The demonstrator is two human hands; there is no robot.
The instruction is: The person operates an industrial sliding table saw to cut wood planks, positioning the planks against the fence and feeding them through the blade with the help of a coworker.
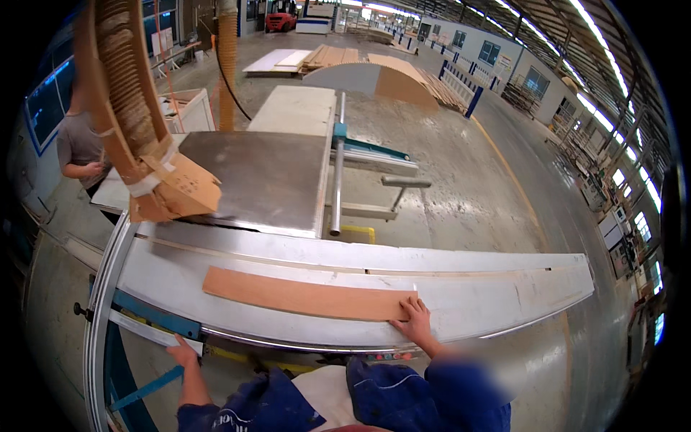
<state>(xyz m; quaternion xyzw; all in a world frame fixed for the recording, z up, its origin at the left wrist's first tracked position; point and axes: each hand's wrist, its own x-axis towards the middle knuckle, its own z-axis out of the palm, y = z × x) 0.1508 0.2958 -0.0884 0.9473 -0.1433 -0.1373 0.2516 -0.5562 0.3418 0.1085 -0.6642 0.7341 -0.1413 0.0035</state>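
Observation:
A long reddish-brown wooden board lies flat on the pale metal sliding table of a panel saw. My right hand is closed on the board's right end, fingers over the top and thumb by the near edge. Lower left, my left hand grips the end of a silvery metal bar on the saw's side frame. Above the board's left end hangs a dust hood of cardboard and tape, joined to a ribbed hose. It hides the blade area.
Beyond the sliding table is the saw's dark fixed table, with a metal fence tube along its right edge. A co-worker stands at the far left. Stacked panels lie on the floor behind; a red forklift is farther back.

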